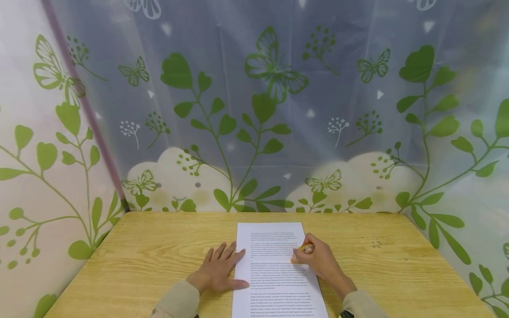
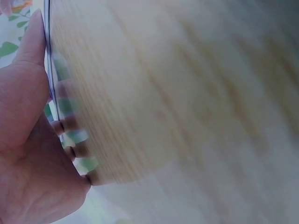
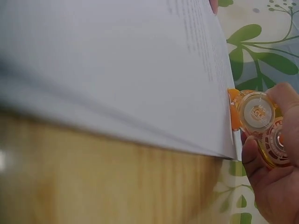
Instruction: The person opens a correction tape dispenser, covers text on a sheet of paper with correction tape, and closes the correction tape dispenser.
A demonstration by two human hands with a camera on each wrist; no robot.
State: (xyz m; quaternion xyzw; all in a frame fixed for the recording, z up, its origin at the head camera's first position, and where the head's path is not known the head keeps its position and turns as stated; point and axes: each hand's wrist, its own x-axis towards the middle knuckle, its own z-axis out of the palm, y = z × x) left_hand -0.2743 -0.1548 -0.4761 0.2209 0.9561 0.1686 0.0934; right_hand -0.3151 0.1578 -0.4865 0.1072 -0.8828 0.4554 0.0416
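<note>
A printed sheet of paper (image 1: 278,304) lies on the wooden table, its text running in several paragraphs. My left hand (image 1: 218,270) rests on the sheet's left edge, fingers spread and thumb out over the margin. On the right side, my right hand (image 1: 321,260) grips an orange, see-through correction tape (image 1: 306,248). In the right wrist view, two round spools show inside the correction tape (image 3: 258,112), and its orange tip meets the paper (image 3: 140,84). The thumb and fingers wrap its body. The text right under the tip is hidden.
The wooden table (image 1: 159,247) stretches out on both sides of the sheet. Behind it and at both sides hang curtains (image 1: 222,106) printed with green leaves and butterflies. A dark band (image 1: 347,314) shows at the right wrist.
</note>
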